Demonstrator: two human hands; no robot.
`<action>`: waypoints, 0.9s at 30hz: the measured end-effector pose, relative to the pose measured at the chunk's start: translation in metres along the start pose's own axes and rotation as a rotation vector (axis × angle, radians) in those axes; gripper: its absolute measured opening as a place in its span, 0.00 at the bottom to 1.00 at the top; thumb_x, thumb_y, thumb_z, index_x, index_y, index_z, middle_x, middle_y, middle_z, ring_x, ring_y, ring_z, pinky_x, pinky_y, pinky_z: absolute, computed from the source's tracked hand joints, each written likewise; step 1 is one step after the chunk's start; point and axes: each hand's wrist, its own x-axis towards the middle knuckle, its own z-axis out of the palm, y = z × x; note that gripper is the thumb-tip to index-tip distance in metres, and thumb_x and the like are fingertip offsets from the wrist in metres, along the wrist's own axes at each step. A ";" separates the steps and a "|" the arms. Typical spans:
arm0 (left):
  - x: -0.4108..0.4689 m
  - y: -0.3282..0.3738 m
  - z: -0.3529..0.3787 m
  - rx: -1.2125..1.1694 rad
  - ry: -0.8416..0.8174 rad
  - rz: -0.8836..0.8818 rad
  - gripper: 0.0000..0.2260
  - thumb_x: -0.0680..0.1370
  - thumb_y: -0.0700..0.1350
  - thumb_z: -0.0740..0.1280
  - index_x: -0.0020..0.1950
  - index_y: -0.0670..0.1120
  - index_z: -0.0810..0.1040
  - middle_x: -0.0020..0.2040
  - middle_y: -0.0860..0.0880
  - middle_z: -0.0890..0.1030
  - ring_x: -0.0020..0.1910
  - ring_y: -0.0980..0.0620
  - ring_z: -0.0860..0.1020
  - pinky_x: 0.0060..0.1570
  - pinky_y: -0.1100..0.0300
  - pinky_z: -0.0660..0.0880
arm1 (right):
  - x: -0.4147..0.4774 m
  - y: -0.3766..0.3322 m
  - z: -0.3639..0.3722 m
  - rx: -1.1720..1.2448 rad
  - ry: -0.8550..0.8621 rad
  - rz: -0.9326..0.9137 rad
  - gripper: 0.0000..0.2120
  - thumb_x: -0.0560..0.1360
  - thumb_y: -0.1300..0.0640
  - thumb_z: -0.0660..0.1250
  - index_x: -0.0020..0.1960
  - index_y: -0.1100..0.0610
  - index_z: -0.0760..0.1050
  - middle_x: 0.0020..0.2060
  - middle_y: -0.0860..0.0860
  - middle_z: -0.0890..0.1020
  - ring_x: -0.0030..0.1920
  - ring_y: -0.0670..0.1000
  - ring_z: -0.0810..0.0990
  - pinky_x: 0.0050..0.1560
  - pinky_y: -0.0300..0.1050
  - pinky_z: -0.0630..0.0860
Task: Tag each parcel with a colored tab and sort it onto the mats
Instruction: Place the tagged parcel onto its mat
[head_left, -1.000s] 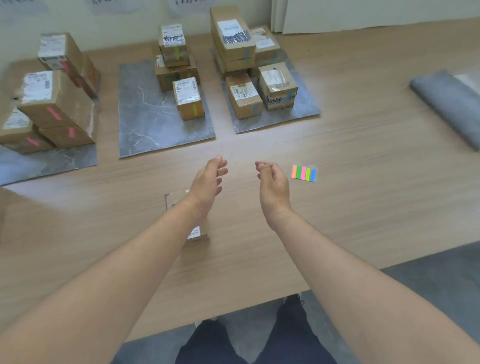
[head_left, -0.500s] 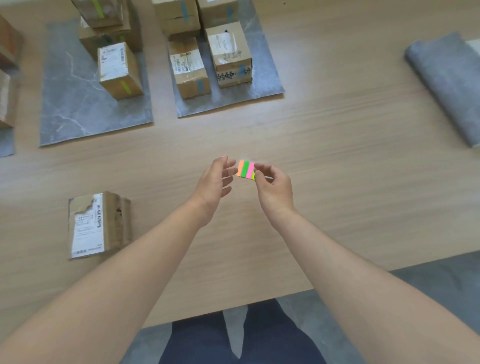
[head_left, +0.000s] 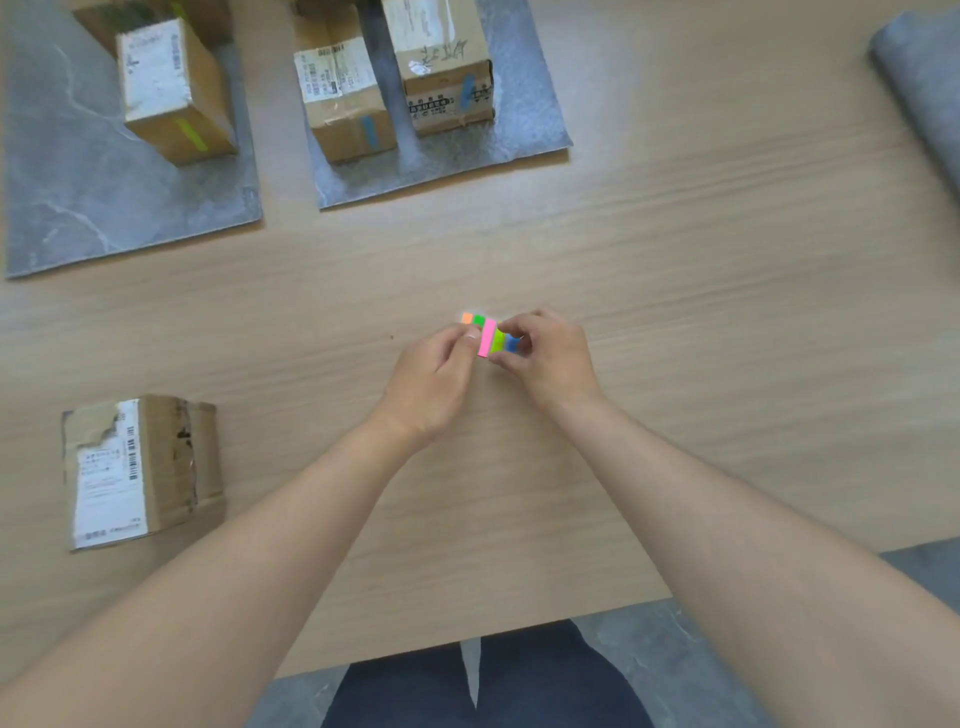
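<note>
Over mid-table, the right hand (head_left: 550, 358) pinches the tab pad (head_left: 491, 338) while left hand (head_left: 434, 376) fingers close on the pink tab. The tabs look flimsy and sticky, best peeled by a free end. The untagged parcel (head_left: 140, 470) sits near left.

- the parcel lying apart at the near left (head_left: 140, 470) carries a torn white shipping label with a barcode strip; its printed lines are too blurred to read
- the box with a green tab (head_left: 174, 91) on the left mat has a white label on top; nothing on it can be made out
- the middle box (head_left: 343, 96) has a white label with dark print; unreadable
- the box at the right of that mat (head_left: 444, 65) bears dark handwriting on top and a black printed band on its front; neither is legible
</note>
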 end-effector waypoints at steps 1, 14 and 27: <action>0.000 -0.003 0.000 0.038 -0.011 0.017 0.16 0.81 0.53 0.56 0.52 0.48 0.82 0.48 0.44 0.83 0.48 0.51 0.78 0.56 0.52 0.72 | 0.005 0.000 0.001 -0.036 -0.031 -0.004 0.17 0.67 0.56 0.82 0.54 0.58 0.85 0.47 0.57 0.82 0.43 0.56 0.81 0.46 0.49 0.76; 0.006 -0.020 0.001 0.409 -0.090 0.067 0.17 0.80 0.39 0.62 0.69 0.43 0.77 0.63 0.43 0.81 0.63 0.45 0.77 0.61 0.61 0.68 | 0.027 -0.015 -0.008 -0.141 -0.101 0.132 0.10 0.68 0.55 0.82 0.46 0.51 0.85 0.38 0.47 0.80 0.44 0.49 0.81 0.42 0.41 0.71; 0.013 -0.039 0.009 0.889 -0.122 0.328 0.28 0.73 0.52 0.51 0.67 0.45 0.77 0.57 0.41 0.74 0.54 0.40 0.73 0.48 0.47 0.78 | 0.022 -0.002 -0.004 -0.267 -0.074 -0.145 0.06 0.77 0.60 0.69 0.51 0.57 0.84 0.45 0.57 0.84 0.49 0.60 0.81 0.50 0.54 0.77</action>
